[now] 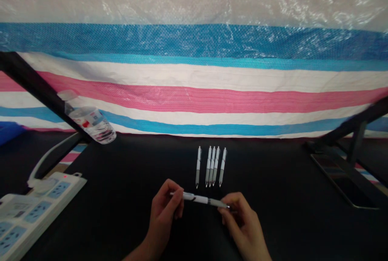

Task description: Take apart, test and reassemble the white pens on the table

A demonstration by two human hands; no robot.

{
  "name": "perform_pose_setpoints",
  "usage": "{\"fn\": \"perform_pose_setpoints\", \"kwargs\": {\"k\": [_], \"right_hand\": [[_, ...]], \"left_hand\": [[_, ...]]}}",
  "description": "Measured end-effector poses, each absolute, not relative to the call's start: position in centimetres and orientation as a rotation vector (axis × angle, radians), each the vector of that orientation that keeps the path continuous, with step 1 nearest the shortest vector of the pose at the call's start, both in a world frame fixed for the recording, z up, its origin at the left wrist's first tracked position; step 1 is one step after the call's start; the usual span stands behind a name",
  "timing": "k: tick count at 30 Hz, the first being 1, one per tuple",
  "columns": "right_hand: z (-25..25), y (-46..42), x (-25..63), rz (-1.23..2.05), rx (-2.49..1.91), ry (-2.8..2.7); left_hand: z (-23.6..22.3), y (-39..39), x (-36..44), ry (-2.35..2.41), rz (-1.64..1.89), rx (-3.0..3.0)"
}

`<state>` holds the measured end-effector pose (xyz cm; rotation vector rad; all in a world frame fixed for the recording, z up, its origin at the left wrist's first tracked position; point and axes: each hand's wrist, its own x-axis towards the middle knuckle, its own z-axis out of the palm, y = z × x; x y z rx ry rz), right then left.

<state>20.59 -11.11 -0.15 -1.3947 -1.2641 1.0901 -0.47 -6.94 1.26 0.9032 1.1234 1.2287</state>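
Observation:
A white pen (200, 199) with a grey grip is held nearly level above the black table, its tip pointing right. My left hand (165, 208) pinches its clicker end between thumb and fingers. At the tip end, my right hand (239, 222) is closed, with thumb and forefinger on the grey grip; something small and thin shows by the fingertips, too small to make out. Just beyond my hands lie several matching pens (212, 168), side by side with their tips toward me. One pen (198, 168) sits apart on the left, another pen (222, 168) on the right.
A white power strip (39, 208) with a plugged-in cable lies at the left. A clear plastic bottle (93, 123) is by the black bar (45, 91) at the back left. On the right rests a dark phone (342, 180). Behind the table (136, 164) hangs a striped sheet (194, 99).

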Motion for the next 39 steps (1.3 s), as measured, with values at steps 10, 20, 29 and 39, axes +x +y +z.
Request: {"fn": "perform_pose_setpoints", "kwargs": {"k": [10, 20, 29, 39], "right_hand": [[0.4, -11.0, 20.6, 1.107, -1.398, -1.327], [0.8, -11.1, 20.6, 1.047, -1.436, -1.529], [1.6, -10.9, 20.4, 1.169, -1.380, -1.498], [1.4, -10.8, 20.4, 1.160, -1.396, -1.539]], "left_hand": [[1.1, -6.8, -0.5, 1.119, 1.227, 0.877], [1.4, -6.5, -0.5, 1.122, 1.188, 0.900], [1.4, -6.1, -0.5, 1.104, 1.207, 1.000], [1.7, -6.1, -0.6, 1.118, 1.205, 1.098]]}}
